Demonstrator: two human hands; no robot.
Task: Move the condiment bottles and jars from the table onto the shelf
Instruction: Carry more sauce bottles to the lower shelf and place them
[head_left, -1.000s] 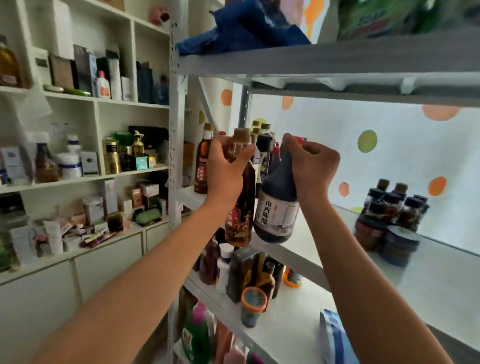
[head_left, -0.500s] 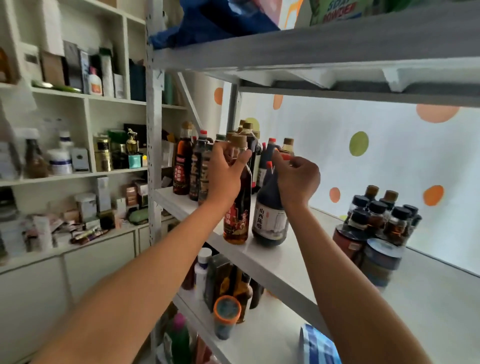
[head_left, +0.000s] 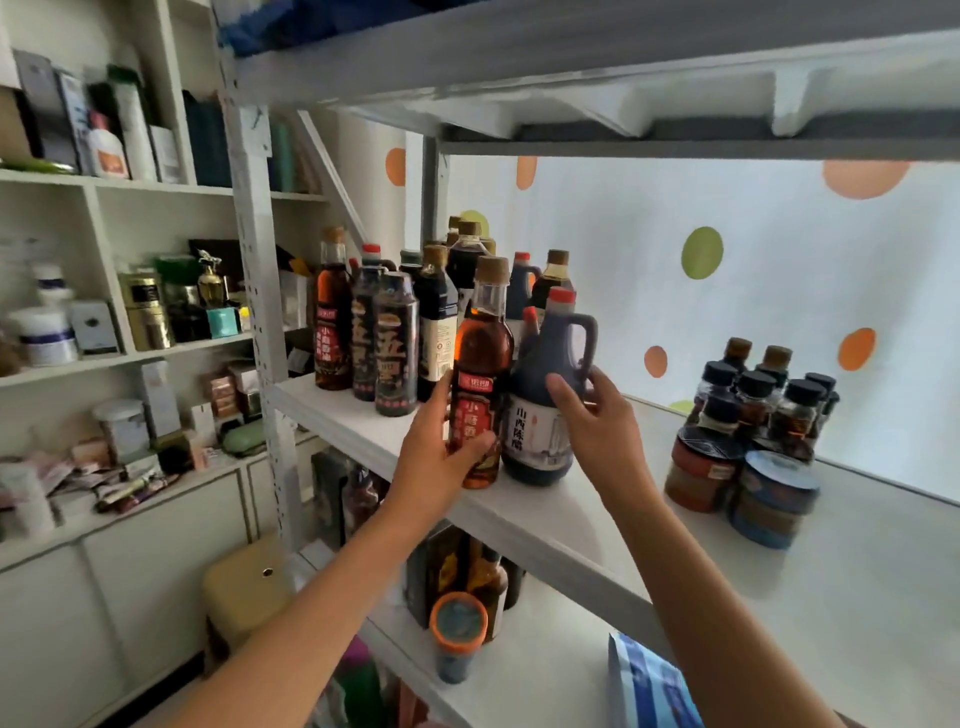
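Head view — left hand (head_left: 441, 457) wraps the lower body of the amber sesame-oil bottle (head_left: 480, 374), which stands on the shelf (head_left: 561, 525) near its front edge. Right hand (head_left: 597, 426), fingers loosely spread, rests against the dark handled vinegar jug (head_left: 545, 395) just beside it. Judgement: push both back toward the bottle cluster (head_left: 384, 332), bases flat — then let go.

You've set both bottles down on the white shelf (head_left: 545, 514); your left hand (head_left: 441, 457) slid from the neck to the amber glass bottle (head_left: 480, 374)'s label, and your right hand (head_left: 597, 421) loosened on the dark handled jug (head_left: 545, 395).
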